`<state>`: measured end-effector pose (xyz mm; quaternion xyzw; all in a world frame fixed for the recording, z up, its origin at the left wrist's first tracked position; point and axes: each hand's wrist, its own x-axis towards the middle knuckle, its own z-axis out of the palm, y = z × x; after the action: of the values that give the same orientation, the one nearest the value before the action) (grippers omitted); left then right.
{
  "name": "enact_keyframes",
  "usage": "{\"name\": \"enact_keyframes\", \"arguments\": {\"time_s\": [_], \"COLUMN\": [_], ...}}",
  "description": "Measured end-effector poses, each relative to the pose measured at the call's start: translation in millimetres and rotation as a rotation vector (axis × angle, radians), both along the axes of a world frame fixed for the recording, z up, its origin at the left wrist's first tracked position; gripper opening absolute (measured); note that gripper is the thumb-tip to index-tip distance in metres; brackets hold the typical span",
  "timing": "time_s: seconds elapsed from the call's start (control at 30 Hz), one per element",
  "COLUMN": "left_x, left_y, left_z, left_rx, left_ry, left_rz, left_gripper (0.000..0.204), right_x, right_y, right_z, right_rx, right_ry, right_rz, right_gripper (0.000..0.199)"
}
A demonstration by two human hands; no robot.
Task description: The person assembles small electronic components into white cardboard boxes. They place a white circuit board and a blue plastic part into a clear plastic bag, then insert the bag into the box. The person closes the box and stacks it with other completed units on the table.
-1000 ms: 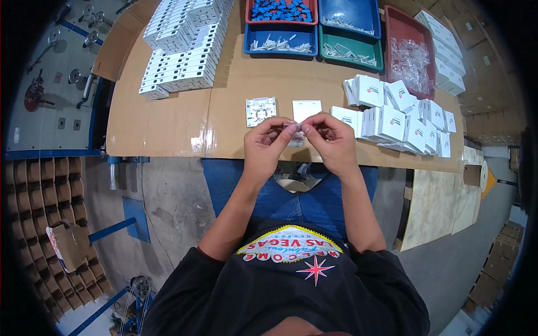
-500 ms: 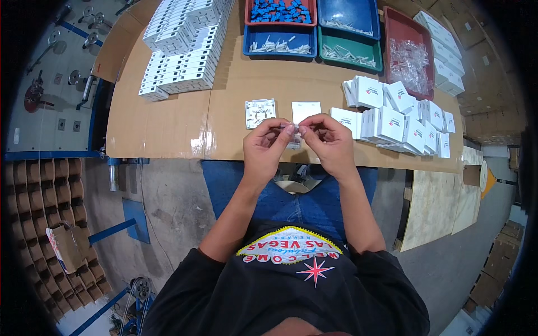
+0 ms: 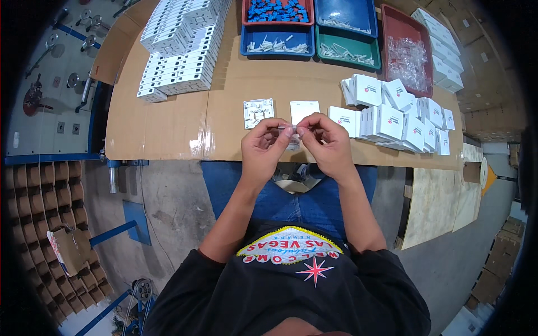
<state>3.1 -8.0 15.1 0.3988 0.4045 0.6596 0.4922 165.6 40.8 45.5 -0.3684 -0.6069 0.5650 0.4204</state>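
Note:
Between my fingertips, just above the front part of the cardboard-covered table (image 3: 168,129), is a small clear plastic bag (image 3: 293,143). My left hand (image 3: 263,147) pinches its left side and my right hand (image 3: 327,143) pinches its right side, with the thumbs close together. What the bag contains is too small to make out. Beyond my left hand lies an open white square plastic housing (image 3: 258,113) with fittings inside. A flat white square cover (image 3: 304,108) lies just beyond the fingers of my right hand.
White boxed units (image 3: 389,120) lie heaped at the right. Stacked white housings (image 3: 182,67) rise at the far left. Along the back stand a red tray of blue parts (image 3: 278,23), blue (image 3: 277,54) and green (image 3: 347,63) trays of white pieces, and a red tray of clear bags (image 3: 423,94).
Both hands hold nearly the same place and keep their pinch on the bag. The whole view has shifted very slightly.

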Motion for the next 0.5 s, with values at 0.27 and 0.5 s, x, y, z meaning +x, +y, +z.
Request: {"name": "enact_keyframes", "arguments": {"time_s": [0.27, 0.5], "left_x": [-1.4, 1.3], "left_y": [0.7, -0.9], "left_z": [3.0, 8.0], "left_rx": [-0.017, -0.034], "left_ry": [-0.012, 0.076], "left_rz": [-0.022, 0.013], "left_gripper": [0.014, 0.013], "right_x": [1.7, 0.5], "right_y": [0.5, 0.7], "right_z": [0.5, -1.3], "right_rx": [0.034, 0.041], "right_ry": [-0.012, -0.019], "right_rz": [-0.001, -0.011], "right_gripper": [0.008, 0.008]}}
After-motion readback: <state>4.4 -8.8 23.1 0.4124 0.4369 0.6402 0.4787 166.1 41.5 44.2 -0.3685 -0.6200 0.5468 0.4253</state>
